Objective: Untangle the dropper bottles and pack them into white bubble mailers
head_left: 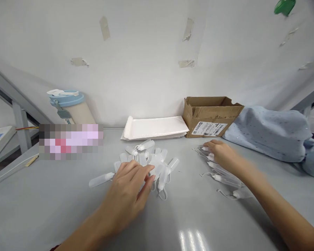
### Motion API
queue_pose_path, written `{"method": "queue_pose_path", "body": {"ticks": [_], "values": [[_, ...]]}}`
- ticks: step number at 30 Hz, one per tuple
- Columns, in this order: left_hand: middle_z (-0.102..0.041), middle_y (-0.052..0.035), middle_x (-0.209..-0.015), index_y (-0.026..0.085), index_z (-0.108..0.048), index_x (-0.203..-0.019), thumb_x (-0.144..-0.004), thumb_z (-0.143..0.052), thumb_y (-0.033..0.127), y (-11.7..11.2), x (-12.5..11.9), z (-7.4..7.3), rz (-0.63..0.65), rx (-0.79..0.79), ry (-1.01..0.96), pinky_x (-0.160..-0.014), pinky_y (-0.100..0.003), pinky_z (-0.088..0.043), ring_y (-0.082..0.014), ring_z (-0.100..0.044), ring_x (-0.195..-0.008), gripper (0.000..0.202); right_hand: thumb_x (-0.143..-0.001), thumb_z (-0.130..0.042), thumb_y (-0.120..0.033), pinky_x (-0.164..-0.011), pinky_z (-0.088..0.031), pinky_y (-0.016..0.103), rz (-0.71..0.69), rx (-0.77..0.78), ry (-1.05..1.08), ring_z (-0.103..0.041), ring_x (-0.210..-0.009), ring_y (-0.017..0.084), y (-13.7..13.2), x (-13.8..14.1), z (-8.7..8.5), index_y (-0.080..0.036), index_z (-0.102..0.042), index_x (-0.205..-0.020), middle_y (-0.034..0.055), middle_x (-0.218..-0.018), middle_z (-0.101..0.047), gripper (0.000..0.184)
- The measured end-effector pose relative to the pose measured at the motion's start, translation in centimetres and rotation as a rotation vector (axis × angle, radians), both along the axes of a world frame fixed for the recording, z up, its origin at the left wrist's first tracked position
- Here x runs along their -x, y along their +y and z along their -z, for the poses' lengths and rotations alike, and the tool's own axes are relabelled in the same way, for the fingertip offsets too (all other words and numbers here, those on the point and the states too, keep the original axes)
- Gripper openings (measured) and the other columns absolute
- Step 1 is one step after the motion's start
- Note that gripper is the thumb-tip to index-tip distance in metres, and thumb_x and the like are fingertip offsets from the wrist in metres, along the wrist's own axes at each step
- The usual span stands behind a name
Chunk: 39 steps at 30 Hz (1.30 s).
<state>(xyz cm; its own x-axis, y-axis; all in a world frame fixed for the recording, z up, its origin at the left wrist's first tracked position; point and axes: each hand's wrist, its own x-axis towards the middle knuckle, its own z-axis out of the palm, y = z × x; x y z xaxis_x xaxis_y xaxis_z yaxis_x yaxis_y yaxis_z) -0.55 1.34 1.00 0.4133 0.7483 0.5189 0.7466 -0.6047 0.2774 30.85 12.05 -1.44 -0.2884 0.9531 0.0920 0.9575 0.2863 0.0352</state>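
Note:
A loose pile of small clear plastic bottles with white caps (157,164) lies in the middle of the grey table (54,205). My left hand (128,191) rests on the near edge of the pile, fingers stretched out and slightly spread, touching the bottles. My right hand (221,153) lies over the far end of a row of capped bottles (225,179) laid out at the right; its fingers curl down onto them and their tips are hidden.
A stack of white padded envelopes (154,127) and an open cardboard box (209,115) stand at the back by the wall. A light blue cloth (272,132) lies at the right. A blue-lidded cup (70,108) stands at the back left.

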Motion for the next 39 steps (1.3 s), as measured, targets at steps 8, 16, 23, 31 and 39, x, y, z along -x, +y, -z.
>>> {"method": "queue_pose_path", "body": {"ticks": [8, 16, 23, 31, 39], "values": [[-0.054, 0.0007, -0.068, 0.017, -0.055, -0.092, -0.09, -0.044, 0.011, -0.1, -0.2, 0.1, 0.034, 0.007, -0.016, -0.066, -0.03, -0.034, -0.0148, -0.045, -0.067, 0.013, -0.073, -0.038, 0.006, -0.064, -0.045, 0.031, 0.007, -0.052, 0.096, -0.061, -0.078, 0.023, -0.2, 0.9, 0.2, -0.009, -0.059, -0.105, 0.0164, -0.102, -0.057, 0.041], [-0.059, -0.0009, -0.08, 0.02, -0.049, -0.111, -0.092, -0.041, 0.018, -0.3, -0.2, 0.4, -0.034, 0.163, -0.058, -0.073, -0.032, -0.039, -0.0167, -0.052, -0.077, 0.021, -0.092, -0.031, -0.009, -0.082, -0.048, 0.031, -0.354, -0.038, 0.414, -0.056, -0.097, 0.018, -5.2, 6.6, -2.6, -0.02, -0.044, -0.118, 0.0104, -0.11, -0.05, 0.031], [-0.061, -0.0024, -0.087, 0.02, -0.048, -0.113, -0.094, -0.037, 0.021, -0.2, -0.3, 0.5, 0.009, 0.233, -0.007, -0.074, -0.034, -0.039, -0.0182, -0.053, -0.08, 0.021, -0.09, -0.03, -0.003, -0.083, -0.048, 0.03, -0.567, 0.133, 0.581, -0.052, -0.095, 0.016, -8.4, 8.9, -3.0, -0.017, -0.038, -0.126, 0.0108, -0.11, -0.044, 0.039], [-0.059, 0.0007, -0.068, 0.018, -0.058, -0.079, -0.094, -0.04, 0.02, -0.2, -0.4, 0.1, 0.1, 0.218, -0.059, -0.066, -0.028, -0.036, -0.0138, -0.049, -0.065, 0.024, -0.096, -0.031, -0.015, -0.08, -0.048, 0.032, -0.531, 0.178, 0.694, -0.053, -0.092, 0.016, -8.7, 9.4, -2.9, -0.018, -0.044, -0.121, 0.0083, -0.105, -0.047, 0.029], [-0.06, 0.0046, -0.068, 0.02, -0.06, -0.078, -0.091, -0.046, 0.017, -0.8, -0.8, -1.0, 0.078, 0.419, -0.299, -0.066, -0.02, -0.041, -0.0091, -0.055, -0.065, 0.02, -0.095, -0.034, -0.018, -0.075, -0.049, 0.033, -0.559, 0.245, 0.7, -0.053, -0.086, 0.017, -9.6, 9.7, -3.4, -0.019, -0.048, -0.116, 0.0071, -0.098, -0.049, 0.024]]}}
